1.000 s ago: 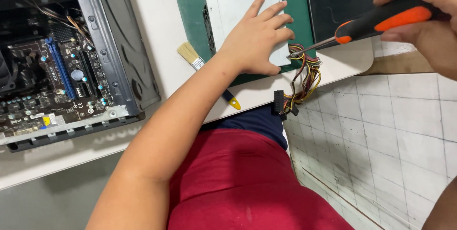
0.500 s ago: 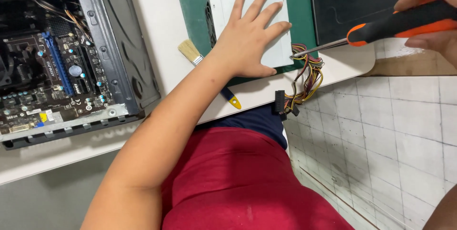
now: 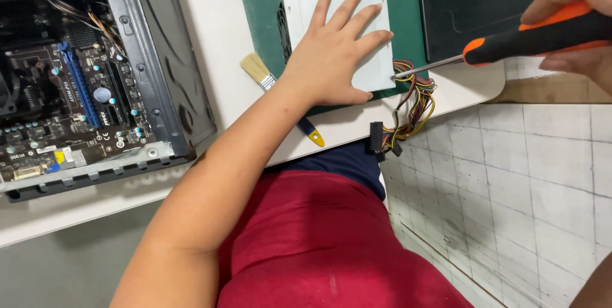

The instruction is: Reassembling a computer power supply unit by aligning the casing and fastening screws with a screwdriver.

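Grey metal power supply box (image 3: 306, 2) lies on the green mat (image 3: 261, 2), left hand (image 3: 331, 56) flat on it, fingers spread. Right hand (image 3: 577, 21) grips an orange-and-black screwdriver (image 3: 529, 37), tip at the box's corner beside coloured cables (image 3: 414, 107). A wooden-handled brush (image 3: 261, 72) and open black computer case (image 3: 83, 85) sit left on the white surface (image 3: 210, 40).

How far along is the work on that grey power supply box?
Done: the power supply lies out of the open computer case, on the green mat. In hand: left hand presses it flat; right hand aims the screwdriver at its corner. Its cover is on.
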